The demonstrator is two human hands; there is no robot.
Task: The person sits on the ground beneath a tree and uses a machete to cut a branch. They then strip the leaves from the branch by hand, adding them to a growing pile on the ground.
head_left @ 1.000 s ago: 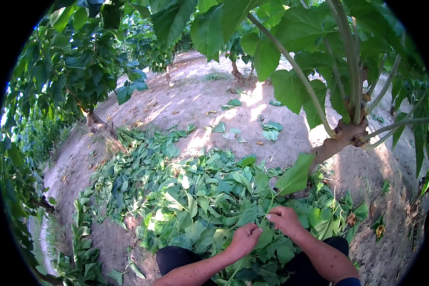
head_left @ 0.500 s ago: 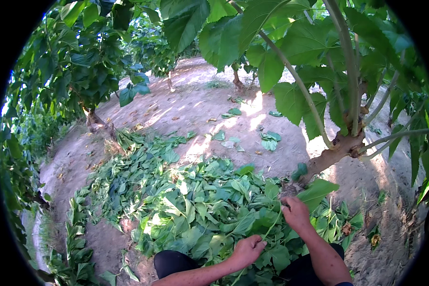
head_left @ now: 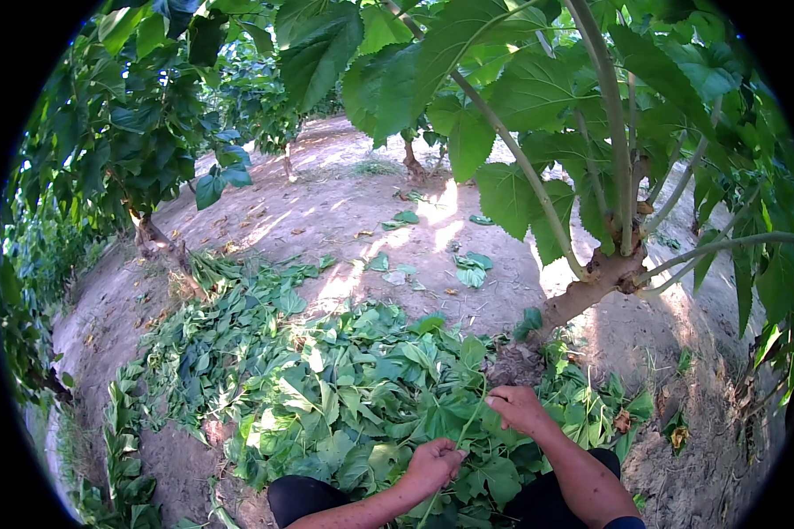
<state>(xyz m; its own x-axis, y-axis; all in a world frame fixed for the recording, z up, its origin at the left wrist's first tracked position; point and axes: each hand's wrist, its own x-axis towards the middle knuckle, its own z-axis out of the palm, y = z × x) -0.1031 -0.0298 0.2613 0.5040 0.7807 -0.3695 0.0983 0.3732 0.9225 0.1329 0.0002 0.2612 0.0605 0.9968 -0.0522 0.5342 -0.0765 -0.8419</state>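
A thin green stem (head_left: pixel 469 424) runs slantwise between my hands, over a broad heap of picked green leaves (head_left: pixel 348 388). My left hand (head_left: pixel 434 465) is closed around its lower part, and the lower end passes down toward the bottom edge. Higher and to the right, my right hand (head_left: pixel 518 411) has thumb and fingers pinched together against the upper part. The exact grip of those fingertips is partly hidden. No large leaf shows in my right hand. Leaves lie close around both hands and between my dark-clad knees (head_left: pixel 304 498).
Just beyond my right hand leans a thick tree trunk (head_left: pixel 582 297), its leafy branches (head_left: pixel 613 115) hanging overhead. Another low trunk (head_left: pixel 163 249) stands at the left. A few loose leaves (head_left: pixel 473 269) lie on the bare soil (head_left: pixel 326 207) ahead.
A large leaf by my right hand is gone from there. That hand has come down and left, against the stem. The view has shifted slightly, with the trees now further left.
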